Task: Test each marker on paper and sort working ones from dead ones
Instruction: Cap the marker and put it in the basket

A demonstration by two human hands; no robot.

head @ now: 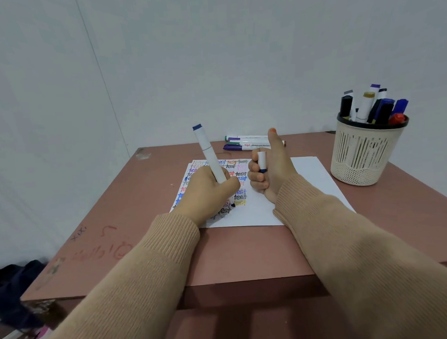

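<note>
Head view: left hand [208, 188] gripping white blue-ended marker [208, 154] may smear ink on white paper [308, 180]; right hand [271, 172], two o'clock, clenches white cap [262, 162].

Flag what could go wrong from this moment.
The left hand writes with the white, blue-ended marker, its white cap in the grip of the right hand, where the white paper sheet is crowded with "test" words; a faint mark may be misjudged. That hand lies over written words and may smear them. The whiteboard markers near the brown table's far edge could roll off.
</note>
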